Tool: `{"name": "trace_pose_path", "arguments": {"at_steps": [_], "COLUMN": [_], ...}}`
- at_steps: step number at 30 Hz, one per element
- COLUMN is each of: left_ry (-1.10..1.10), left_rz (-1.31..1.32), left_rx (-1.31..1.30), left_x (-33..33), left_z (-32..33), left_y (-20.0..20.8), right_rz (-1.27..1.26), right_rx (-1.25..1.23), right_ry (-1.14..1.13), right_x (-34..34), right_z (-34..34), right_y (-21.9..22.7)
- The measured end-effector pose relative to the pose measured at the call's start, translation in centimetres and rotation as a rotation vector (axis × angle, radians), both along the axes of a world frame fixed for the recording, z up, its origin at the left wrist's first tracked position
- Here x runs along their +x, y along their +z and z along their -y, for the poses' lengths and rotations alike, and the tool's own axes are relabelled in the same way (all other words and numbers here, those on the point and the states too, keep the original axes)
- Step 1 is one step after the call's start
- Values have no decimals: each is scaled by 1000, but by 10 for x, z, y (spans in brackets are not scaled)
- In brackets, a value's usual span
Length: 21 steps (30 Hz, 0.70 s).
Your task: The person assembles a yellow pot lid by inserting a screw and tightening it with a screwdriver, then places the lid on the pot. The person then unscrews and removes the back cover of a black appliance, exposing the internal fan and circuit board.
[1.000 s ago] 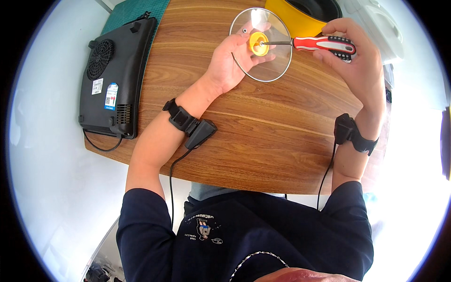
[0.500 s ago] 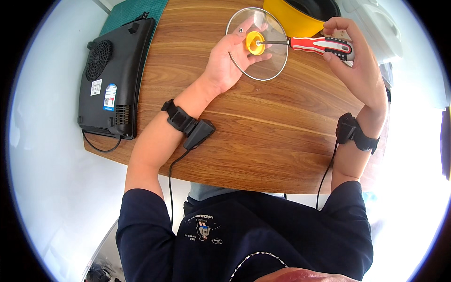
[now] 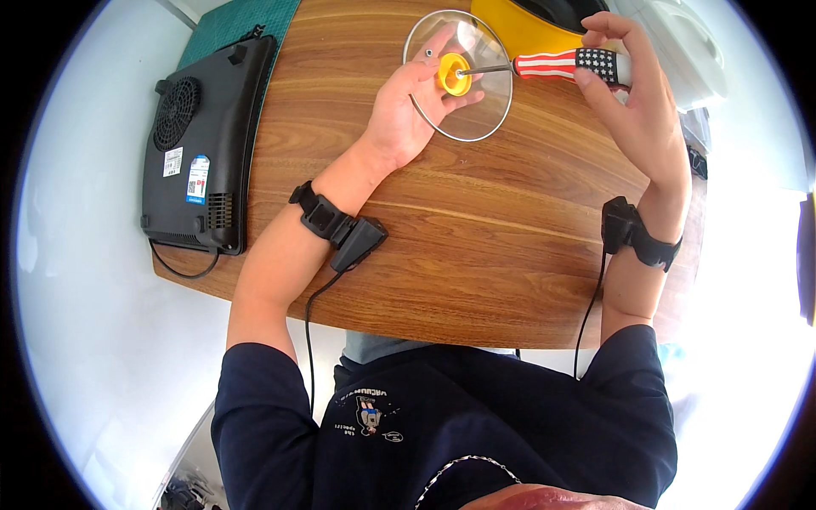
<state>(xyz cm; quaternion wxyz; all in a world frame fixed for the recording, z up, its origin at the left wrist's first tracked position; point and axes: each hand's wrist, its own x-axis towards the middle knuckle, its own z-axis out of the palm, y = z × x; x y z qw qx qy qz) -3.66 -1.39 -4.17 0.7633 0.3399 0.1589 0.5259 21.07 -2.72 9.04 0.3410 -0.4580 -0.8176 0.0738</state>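
My left hand (image 3: 406,106) holds a clear round glass lid (image 3: 486,106) with a metal rim, tilted up above the table. Its fingers are closed around the yellow knob (image 3: 444,76) and partly show through the glass. My right hand (image 3: 639,106) grips a screwdriver (image 3: 544,66) by the rear of its handle, which has red and white stripes and white stars on black. The screwdriver's shaft runs left, and its tip sits at the middle of the knob.
A black induction cooker (image 3: 204,144) lies underside up at the left, partly over a green mat (image 3: 217,38). Behind the lid stands a yellow pot (image 3: 518,30) with a dark inside. A white appliance (image 3: 680,51) is at the far right. Everything rests on a wooden table (image 3: 459,246).
The screwdriver handle has turned about its length, so its starred, striped side now faces up. Lid, screwdriver and both hands have shifted slightly left.
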Motion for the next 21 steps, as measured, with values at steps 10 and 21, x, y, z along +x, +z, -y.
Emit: {"name": "trace_pose_path", "arguments": {"at_steps": [10, 21], "left_ry": [16, 24], "left_rz": [13, 1], "left_rx": [-29, -9], "left_x": [7, 6], "left_z": [-1, 1], "left_y": [4, 3], "right_rz": [54, 102], "right_rx": [-203, -29], "right_ry": [-336, -197], "right_x": [-1, -11], "right_z": [1, 9], "right_y": [8, 12]}}
